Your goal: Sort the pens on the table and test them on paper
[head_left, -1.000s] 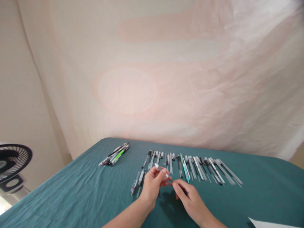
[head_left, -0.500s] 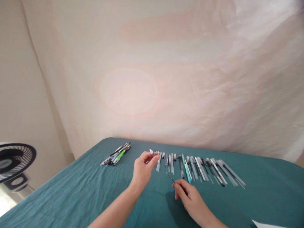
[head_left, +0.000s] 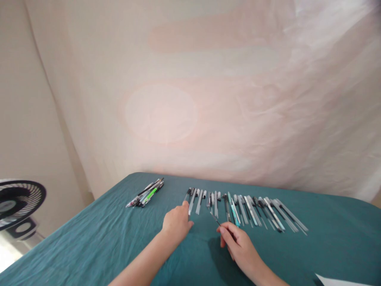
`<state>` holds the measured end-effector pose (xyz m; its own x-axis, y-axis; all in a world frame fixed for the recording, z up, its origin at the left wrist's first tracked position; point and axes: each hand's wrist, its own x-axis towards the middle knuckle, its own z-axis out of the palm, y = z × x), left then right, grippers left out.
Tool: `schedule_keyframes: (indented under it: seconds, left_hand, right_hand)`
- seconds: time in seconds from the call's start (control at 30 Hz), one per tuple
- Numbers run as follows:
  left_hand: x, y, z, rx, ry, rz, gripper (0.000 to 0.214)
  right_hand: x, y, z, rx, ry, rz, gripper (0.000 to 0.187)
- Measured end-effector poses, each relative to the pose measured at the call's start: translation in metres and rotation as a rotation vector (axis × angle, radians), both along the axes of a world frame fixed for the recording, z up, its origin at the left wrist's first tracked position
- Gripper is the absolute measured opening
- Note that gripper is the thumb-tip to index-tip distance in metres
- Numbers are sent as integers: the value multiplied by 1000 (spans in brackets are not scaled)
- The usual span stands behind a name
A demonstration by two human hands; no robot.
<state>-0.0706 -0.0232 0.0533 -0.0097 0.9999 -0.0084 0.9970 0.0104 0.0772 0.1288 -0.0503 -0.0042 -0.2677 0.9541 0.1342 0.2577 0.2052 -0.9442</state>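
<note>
My left hand (head_left: pixel 176 223) is low over the cloth at the left end of a row of pen parts. Its index finger points forward and its thumb lies lower. A small whitish pen piece (head_left: pixel 189 213) shows at the fingers, mostly hidden by them. Just beyond are a dark-ended clear pen piece (head_left: pixel 187 194) and a grey translucent pen barrel (head_left: pixel 193 201). My right hand (head_left: pixel 235 240) pinches a thin dark pen refill (head_left: pixel 215 219) between thumb and fingers, its tip pointing up and left, near the front of the row.
More barrels, caps and refills lie side by side to the right, among them a turquoise pen (head_left: pixel 234 211) and a white barrel (head_left: pixel 273 214). A pile of pens (head_left: pixel 149 192) lies back left. A white sheet (head_left: pixel 333 281) is front right; a fan (head_left: pixel 20 202) stands left.
My left hand has come down and turned over, bringing the whitish pen piece from above the row to the cloth. My right hand keeps the refill, nearly still.
</note>
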Motion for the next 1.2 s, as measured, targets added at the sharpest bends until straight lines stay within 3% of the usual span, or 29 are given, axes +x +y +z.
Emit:
schedule_keyframes:
  seconds: [0.5,0.6,0.7,0.87,1.03,1.2]
  left_hand:
    - [-1,-2,2,90,-14,-54,20]
    - [4,-3,0,177,-275,-197,20]
    - [13,-2,-4,144,-661,-306,25]
    - [27,-3,-13,-48,-1082,-269,34]
    - [33,-7,-17,-112,-1240,-242,31]
    - [27,-3,-3,-59,-1121,-233,28]
  right_hand:
    - [0,0,-2,-11,15,2,29]
    - [0,1,-2,-13,25,0,30]
    - [-1,1,-1,-11,29,-3,30]
    - [0,0,-1,8,11,15,31]
    - [0,0,0,27,-7,26,33]
    - [-1,-1,1,23,-32,45,34]
